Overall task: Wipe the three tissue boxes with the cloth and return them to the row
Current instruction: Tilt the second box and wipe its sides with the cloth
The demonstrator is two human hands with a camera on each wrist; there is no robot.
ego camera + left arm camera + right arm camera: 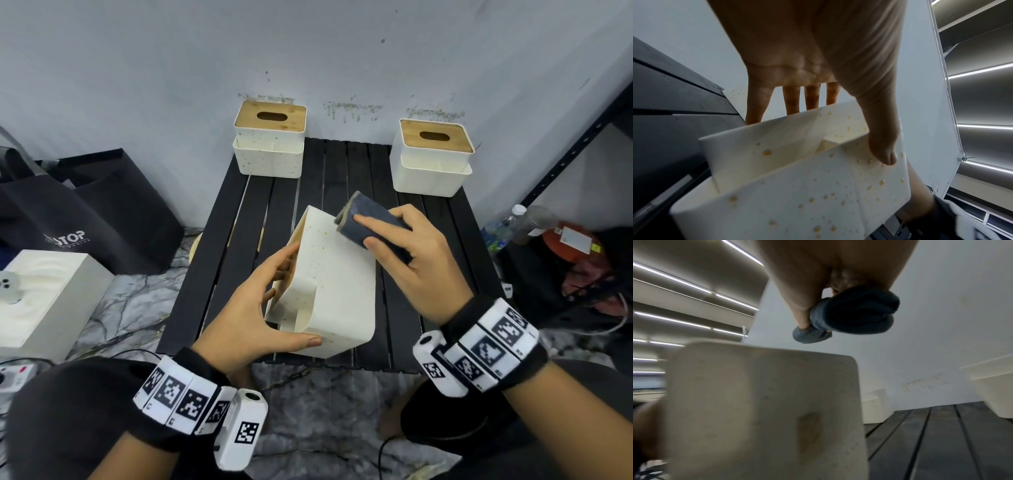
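Note:
A cream speckled tissue box [334, 284] is tipped on its side over the middle of the black slatted table [239, 219], its underside facing up. My left hand [260, 301] grips its near left end, thumb along the lower edge and fingers on the lid side; the left wrist view shows the thumb [882, 146] pressed on the speckled box [807, 186]. My right hand [411, 253] holds a folded dark blue cloth [368, 222] against the box's far upper corner. In the right wrist view the bunched cloth [851, 316] hangs above the blurred box [760, 410]. Two more boxes with wooden lids stand by the wall, one at back left [269, 142] and one at back right [433, 157].
Black bags [85, 212] and a white box [44, 298] lie left of the table. A black metal shelf frame [575, 147], a bottle [507, 222] and clutter are on the right. The grey wall runs right behind the table.

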